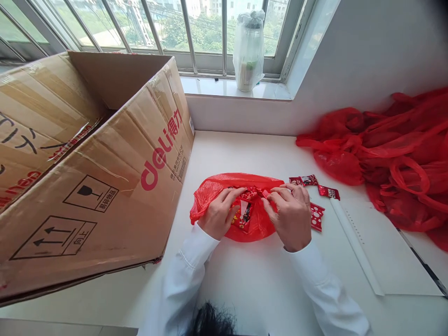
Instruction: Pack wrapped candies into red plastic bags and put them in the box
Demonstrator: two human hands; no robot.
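Note:
A red plastic bag (213, 185) lies on the white table with its mouth toward me, and several small red printed packets (242, 217) show inside it. My left hand (217, 215) is curled at the bag's left side, its fingers and thumb closed on the thin plastic over the packets. On the right, my right hand (292, 215) pinches the bag's edge between thumb and fingers. Beside that hand lies a loose red dotted packet (317, 217), partly covered by it. Smaller red packets (309, 180) rest just beyond the knuckles.
A large open cardboard box (140, 158) stands at left. Red plastic bags (392, 140) are heaped at right. White sheets (385, 252) with a white strip (357, 247) lie in front of the heap. A bagged jar (249, 56) stands on the windowsill (210, 87).

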